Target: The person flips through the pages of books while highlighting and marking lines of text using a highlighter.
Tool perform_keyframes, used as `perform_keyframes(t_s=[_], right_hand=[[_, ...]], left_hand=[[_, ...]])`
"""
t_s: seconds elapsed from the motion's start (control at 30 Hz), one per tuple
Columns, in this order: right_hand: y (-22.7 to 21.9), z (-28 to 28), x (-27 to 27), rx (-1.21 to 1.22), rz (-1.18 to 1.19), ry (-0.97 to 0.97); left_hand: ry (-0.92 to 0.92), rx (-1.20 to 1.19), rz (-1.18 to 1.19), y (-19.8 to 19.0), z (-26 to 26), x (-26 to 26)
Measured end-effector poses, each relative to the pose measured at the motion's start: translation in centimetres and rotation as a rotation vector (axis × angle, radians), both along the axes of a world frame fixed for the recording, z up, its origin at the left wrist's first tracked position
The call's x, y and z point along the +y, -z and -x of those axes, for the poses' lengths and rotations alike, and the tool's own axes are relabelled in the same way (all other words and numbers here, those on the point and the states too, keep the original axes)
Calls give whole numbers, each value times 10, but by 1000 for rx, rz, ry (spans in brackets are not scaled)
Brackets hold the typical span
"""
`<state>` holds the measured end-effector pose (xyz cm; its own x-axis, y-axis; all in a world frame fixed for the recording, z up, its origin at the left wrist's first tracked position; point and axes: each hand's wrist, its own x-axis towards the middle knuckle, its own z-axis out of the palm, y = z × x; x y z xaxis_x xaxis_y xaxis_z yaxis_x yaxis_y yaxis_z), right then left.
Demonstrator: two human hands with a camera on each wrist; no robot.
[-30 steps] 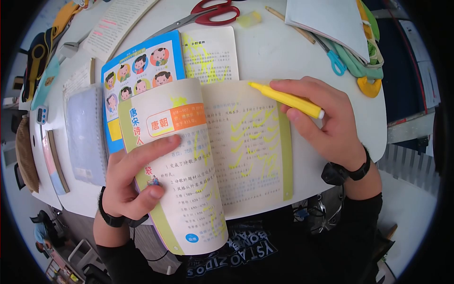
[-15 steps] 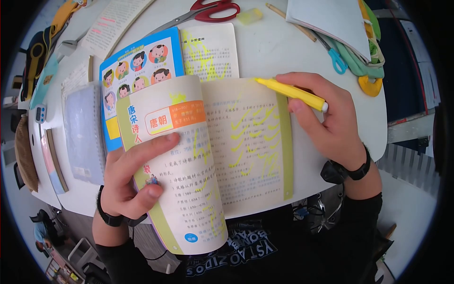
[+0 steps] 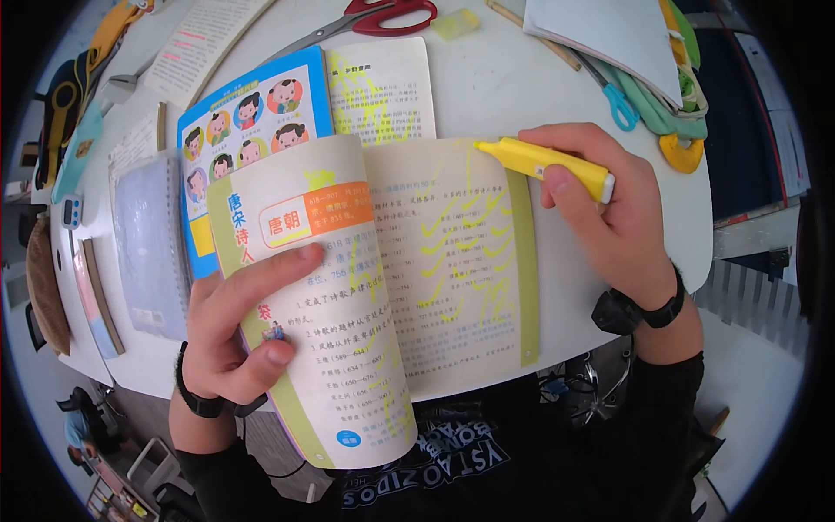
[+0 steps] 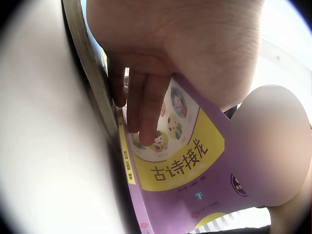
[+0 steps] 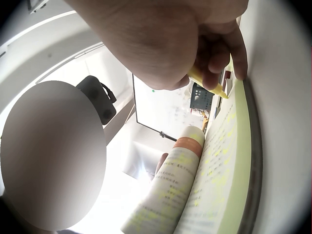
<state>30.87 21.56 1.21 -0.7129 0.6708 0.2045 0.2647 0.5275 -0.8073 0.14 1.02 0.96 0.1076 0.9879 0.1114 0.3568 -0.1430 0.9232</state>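
Observation:
An open book [image 3: 461, 357] of Chinese text lies before me, its left pages curling up and its right page marked with yellow strokes. My left hand [image 3: 216, 339] grips the left side, thumb and index finger over the page. In the left wrist view its other fingers lie on the purple cover [image 4: 165, 207]. My right hand [image 3: 622, 222] pinches a yellow highlighter [image 3: 548, 165], with the tip right at the top of the right page. In the right wrist view, the highlighter tip [image 5: 221, 91] points at the page near its upper edge.
Behind the open book lie a blue book [image 3: 323, 96] with cartoon faces and another printed book [image 3: 409, 78]. Red-handled scissors [image 3: 391, 22], a yellowish block [image 3: 456, 24] and blue-handled scissors [image 3: 624, 111] lie farther back. A clear-covered spiral notebook [image 3: 150, 248] sits at left.
My right hand has shifted a little right and up with the highlighter, its tip moving along the top of the right page. My left hand keeps its grip on the book.

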Motion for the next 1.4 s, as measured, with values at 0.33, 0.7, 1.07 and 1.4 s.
perform_keyframes(t_s=[0.33,0.7,1.07,1.4], right_hand=[[0,-3,-2,-66,-95,-71],[-11,-5,-5,-108,-69,-6],[0,-9,2,13,-234,-54],[-9,-9,2,-91,-366,-180]], left_hand=[[2,3,-10,1,0,0],[-18,28,-34,2,-1,1],[-17,44,-31,1,0,1],[-9,24,-23,1,0,1]])
